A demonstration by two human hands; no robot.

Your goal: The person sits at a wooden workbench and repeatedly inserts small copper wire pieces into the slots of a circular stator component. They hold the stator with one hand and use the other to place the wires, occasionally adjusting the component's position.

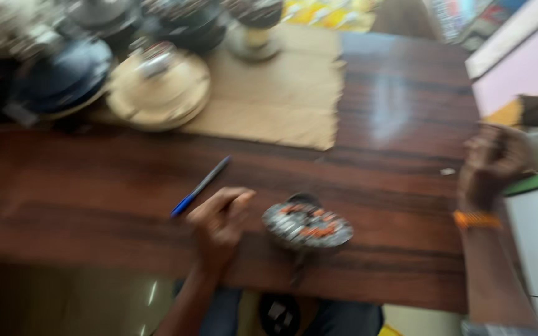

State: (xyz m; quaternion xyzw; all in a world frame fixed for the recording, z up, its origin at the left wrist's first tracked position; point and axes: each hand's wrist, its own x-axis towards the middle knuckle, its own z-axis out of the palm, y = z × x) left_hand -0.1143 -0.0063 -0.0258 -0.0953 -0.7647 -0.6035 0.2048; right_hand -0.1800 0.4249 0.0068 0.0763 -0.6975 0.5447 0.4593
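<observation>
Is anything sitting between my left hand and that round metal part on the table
Nothing visible does. The left hand rests on the wooden table just left of the round metal part, with only bare wood between them. The blue pen lies on the hand's far side.

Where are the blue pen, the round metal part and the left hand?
blue pen (201, 186), head view, middle of the barrel.
round metal part (307, 225), head view, centre of its top face.
left hand (220, 218), head view, back of the hand.

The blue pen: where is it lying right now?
In the head view the blue pen lies slanted on the wooden table, left of centre, just above the left hand and below the cardboard sheet.
</observation>
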